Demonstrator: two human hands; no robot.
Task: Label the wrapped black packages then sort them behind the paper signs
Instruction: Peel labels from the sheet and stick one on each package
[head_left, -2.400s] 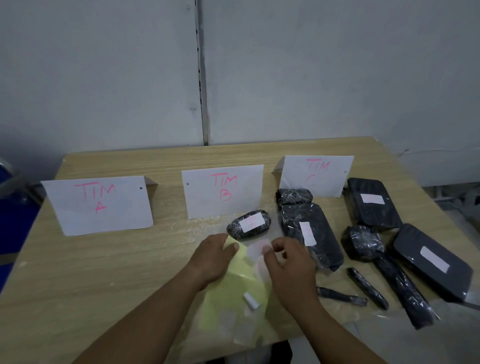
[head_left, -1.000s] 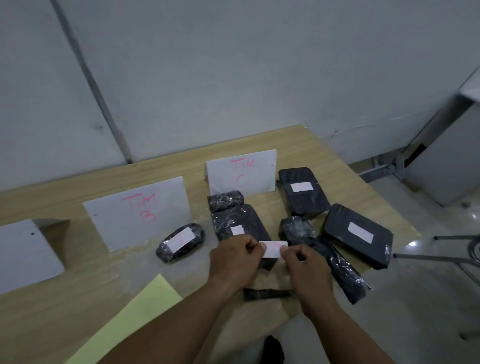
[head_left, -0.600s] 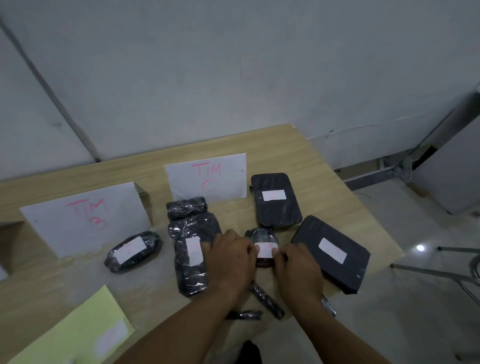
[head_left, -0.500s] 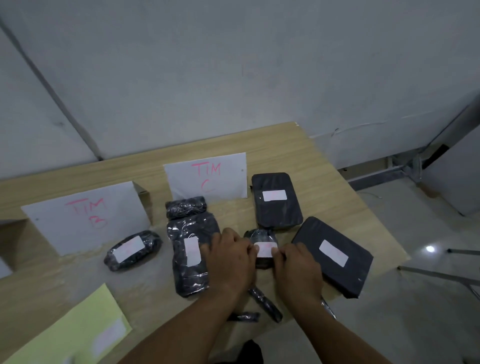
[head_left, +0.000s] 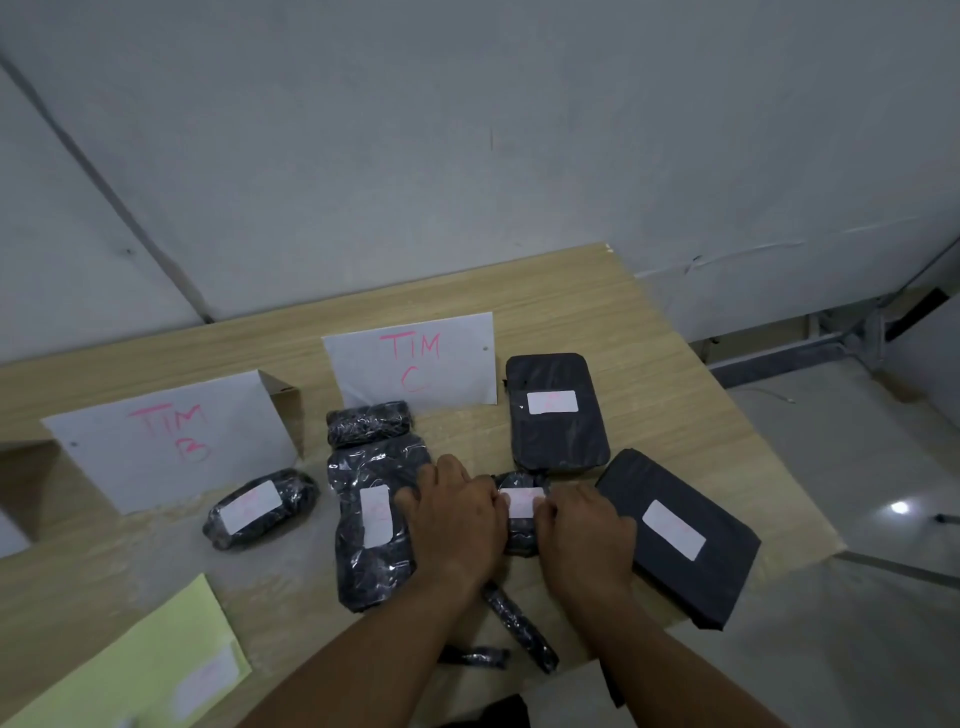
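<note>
Pressing label (head_left: 521, 502) crosswise on near-far package (head_left: 519, 539).

The wooden table (head_left: 597, 312) stands before a grey wall (head_left: 467, 130). 1 dark seam (head_left: 130, 218) crosses the wall diagonally. Right of the table, a metal frame (head_left: 789, 356) stands on the glossy floor (head_left: 857, 649), which shows 1 bright light reflection (head_left: 900, 507).

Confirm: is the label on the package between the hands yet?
On: the white label lies flat across the small package, left hand and right hand pressing its ends.
</note>
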